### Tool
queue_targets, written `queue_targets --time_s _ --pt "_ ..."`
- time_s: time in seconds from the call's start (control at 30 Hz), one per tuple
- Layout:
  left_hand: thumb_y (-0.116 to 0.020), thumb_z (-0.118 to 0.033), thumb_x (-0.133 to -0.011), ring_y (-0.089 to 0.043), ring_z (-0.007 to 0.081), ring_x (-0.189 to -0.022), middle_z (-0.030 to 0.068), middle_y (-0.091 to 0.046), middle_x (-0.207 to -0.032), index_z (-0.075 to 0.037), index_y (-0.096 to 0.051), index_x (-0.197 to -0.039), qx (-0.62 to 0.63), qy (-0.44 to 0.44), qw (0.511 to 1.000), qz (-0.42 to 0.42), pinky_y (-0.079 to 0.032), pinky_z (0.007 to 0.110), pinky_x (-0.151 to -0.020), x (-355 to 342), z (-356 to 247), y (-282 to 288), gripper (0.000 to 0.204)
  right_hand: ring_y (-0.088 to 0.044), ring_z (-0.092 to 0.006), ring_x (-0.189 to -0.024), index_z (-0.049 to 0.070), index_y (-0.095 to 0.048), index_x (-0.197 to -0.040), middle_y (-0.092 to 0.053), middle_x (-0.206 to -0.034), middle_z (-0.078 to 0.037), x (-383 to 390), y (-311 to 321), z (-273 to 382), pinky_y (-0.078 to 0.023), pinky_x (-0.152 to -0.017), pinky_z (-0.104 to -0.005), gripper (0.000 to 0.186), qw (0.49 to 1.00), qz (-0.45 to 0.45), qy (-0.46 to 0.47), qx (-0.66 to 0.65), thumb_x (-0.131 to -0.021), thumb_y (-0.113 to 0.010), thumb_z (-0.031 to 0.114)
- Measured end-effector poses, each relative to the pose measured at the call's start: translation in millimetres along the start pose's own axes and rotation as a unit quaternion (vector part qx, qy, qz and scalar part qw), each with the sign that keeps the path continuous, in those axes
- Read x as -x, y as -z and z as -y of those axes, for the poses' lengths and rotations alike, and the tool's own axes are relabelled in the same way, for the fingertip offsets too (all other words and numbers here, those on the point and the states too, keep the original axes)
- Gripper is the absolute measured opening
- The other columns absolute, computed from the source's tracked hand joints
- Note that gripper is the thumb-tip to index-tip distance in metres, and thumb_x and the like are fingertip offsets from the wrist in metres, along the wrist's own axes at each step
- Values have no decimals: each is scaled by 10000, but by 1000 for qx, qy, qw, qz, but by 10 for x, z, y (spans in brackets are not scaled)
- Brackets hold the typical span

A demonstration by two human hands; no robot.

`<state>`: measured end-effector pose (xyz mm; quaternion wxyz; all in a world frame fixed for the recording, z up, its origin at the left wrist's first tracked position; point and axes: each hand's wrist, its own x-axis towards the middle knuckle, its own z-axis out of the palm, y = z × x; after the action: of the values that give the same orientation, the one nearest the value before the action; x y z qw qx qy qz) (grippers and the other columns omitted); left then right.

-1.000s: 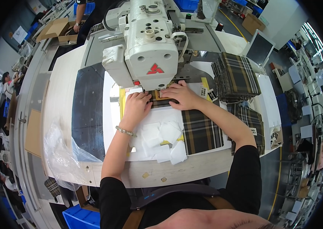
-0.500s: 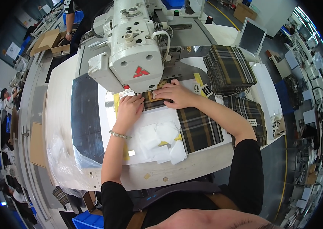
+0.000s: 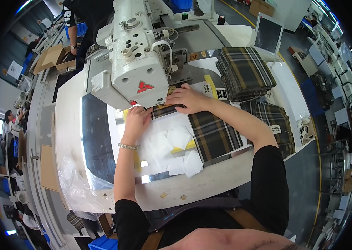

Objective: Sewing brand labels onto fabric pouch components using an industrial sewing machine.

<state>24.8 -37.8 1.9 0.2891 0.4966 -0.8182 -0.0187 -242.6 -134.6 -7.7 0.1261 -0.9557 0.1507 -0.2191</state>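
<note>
A dark plaid cloth piece (image 3: 165, 111) lies beneath the head of a white sewing machine (image 3: 136, 75). My left hand (image 3: 136, 121) is at its left end, with fingers bent and close together on the edge. My right hand (image 3: 190, 100) rests on the far side of the cloth, fingers stretched out flat and thumb apart. Its fingertips reach close under the machine head, where the needle area is hidden. A larger plaid piece (image 3: 215, 137) lies flat below my right forearm. Thin white sheets (image 3: 163, 146) lie loosely scattered between my forearms.
A tall stack of plaid pieces (image 3: 246, 73) stands right of the machine, with a lower plaid pile (image 3: 273, 121) carrying tags in front. A screen (image 3: 268, 34) is behind them. Clear plastic (image 3: 76, 179) hangs over the table's left edge. Another person's arm (image 3: 72, 37) shows beyond.
The whole view has shifted slightly. Both hands stay at the cloth under the machine head. More of a yellow strip shows among the white sheets, and their arrangement looks a little different.
</note>
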Motion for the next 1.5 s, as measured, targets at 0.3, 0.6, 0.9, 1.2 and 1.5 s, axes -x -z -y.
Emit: queue_targets --time_s 0.3,0.6,0.9,1.2,1.5 --pt "-654 -55 -765 -578 264 -784 77 -561 -725 -45 -736 -973 9 23 1000 17 -464 380 -770 16 -36 27 223 -546 -193 -1145 171 -640 -1231 -615 -1289 -25 6 -15 7 -307 -972 -414 392 1000 5 0 16 -845 -620 233" --pt "-650 -60 -777 -587 277 -805 82 -601 -765 -37 -735 -967 30 37 998 34 -466 398 -781 -11 -82 77 210 -551 -173 -1150 145 -657 -1181 -624 -1281 -6 10 36 87 -339 -971 -427 336 993 13 22 114 -854 -610 206" --pt "-642 -71 -806 -655 291 -1008 112 -704 -1122 -30 -743 -949 5 91 991 96 -471 417 -989 184 -60 340 179 -504 -169 -1199 160 -610 -1257 -602 -1296 14 113 -92 379 -328 -1012 -462 407 996 29 7 81 -852 -618 195" --pt "-652 -107 -839 -623 264 -1014 65 -679 -1047 -94 -695 -1125 -53 2 996 68 -419 443 -1015 14 -166 294 289 -514 -186 -1184 135 -624 -1152 -606 -1281 8 140 -81 379 -331 -1004 -441 322 996 38 -11 79 -834 -619 181" --pt "-692 -90 -791 -605 243 -884 41 -655 -864 -125 -731 -1048 30 -18 996 81 -427 382 -851 -107 -70 155 262 -552 -199 -1130 117 -608 -1056 -641 -1200 3 135 -60 363 -339 -991 -432 282 998 -15 -12 64 -775 -634 94"
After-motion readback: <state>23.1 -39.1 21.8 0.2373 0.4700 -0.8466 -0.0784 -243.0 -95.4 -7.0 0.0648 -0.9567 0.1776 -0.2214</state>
